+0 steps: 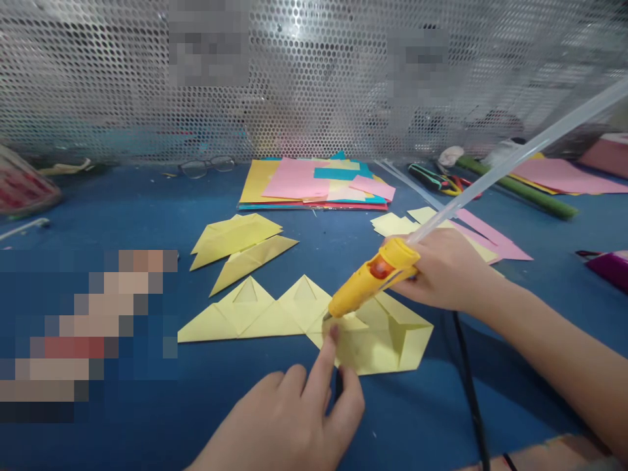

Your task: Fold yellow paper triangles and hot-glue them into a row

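My right hand (446,265) grips a yellow hot glue gun (363,281), a long clear glue stick (524,154) sticking out of its back end. Its nozzle points down at a chain of folded pale yellow paper pieces (255,307), close to where the right-hand folded piece (373,347) overlaps the row. With its index finger stretched out, my left hand (299,412) touches the paper just below the nozzle; its other fingers are partly curled. Whether the nozzle touches the paper I cannot tell. Two more folded yellow pieces (240,239) lie behind the chain.
Coloured paper sheets (289,176) are stacked at the back by a perforated metal panel (314,85). Glasses (209,167), a box cutter (426,178) and a green stem (520,186) lie nearby. A black cord (468,392) runs beneath my right arm. Pink paper (495,235) lies right.
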`<state>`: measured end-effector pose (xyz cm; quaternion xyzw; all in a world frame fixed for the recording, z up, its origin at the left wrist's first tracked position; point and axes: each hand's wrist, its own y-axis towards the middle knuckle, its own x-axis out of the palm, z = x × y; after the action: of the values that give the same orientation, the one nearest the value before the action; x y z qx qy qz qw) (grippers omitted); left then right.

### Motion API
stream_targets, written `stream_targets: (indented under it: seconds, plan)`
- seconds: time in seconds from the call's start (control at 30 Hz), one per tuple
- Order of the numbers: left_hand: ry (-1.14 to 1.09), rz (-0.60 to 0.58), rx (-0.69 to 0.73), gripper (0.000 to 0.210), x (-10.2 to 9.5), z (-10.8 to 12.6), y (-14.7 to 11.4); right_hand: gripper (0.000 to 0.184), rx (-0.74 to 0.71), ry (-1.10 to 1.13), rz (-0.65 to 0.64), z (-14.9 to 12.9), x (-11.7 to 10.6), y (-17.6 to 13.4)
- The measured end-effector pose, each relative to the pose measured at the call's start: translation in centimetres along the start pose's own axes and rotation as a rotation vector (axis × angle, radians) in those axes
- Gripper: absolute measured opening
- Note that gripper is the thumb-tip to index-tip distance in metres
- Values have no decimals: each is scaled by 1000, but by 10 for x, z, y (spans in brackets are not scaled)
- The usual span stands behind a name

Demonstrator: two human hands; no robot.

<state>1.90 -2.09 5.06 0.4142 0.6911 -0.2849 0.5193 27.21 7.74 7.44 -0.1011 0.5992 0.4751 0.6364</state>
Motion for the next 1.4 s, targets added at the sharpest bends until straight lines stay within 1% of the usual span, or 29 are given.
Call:
stream_targets:
  seconds: [0.07, 0.23, 0.37, 0.5, 0.7, 0.87, 1.03, 1.17, 1.3, 1.4]
  plan:
    - [-4, 14, -7, 44, 0, 0, 0, 18, 6, -4, -3, 1, -2, -1]
    - [14, -37, -6, 46, -4, 1, 0, 16, 0, 17, -4, -1, -2, 0]
    - [21, -27, -14, 48, -5, 1, 0, 16, -8, 81, -32, -4, -1, 1]
    - [71, -18, 0, 47, -3, 1, -1, 17, 11, 83, -39, -4, 0, 0]
    - [58, -30, -20, 46, -2, 3, -2, 17, 8, 139, -50, -6, 3, 1]
    - [63, -9, -12, 47, -2, 2, -1, 17, 8, 194, -88, -2, 2, 0]
    - [17, 59, -13, 43, 3, 2, -1, 11, -12, 262, -51, 0, 1, -1]
    - [49, -14, 3, 45, 1, 2, -2, 13, 16, 259, -120, 3, 1, -1]
    - [55, 1, 1, 46, -2, 1, -1, 18, 21, 247, -158, 8, -1, -2]
    - [59, -39, 6, 47, -5, 1, 0, 18, 42, 234, -182, 11, -3, -2]
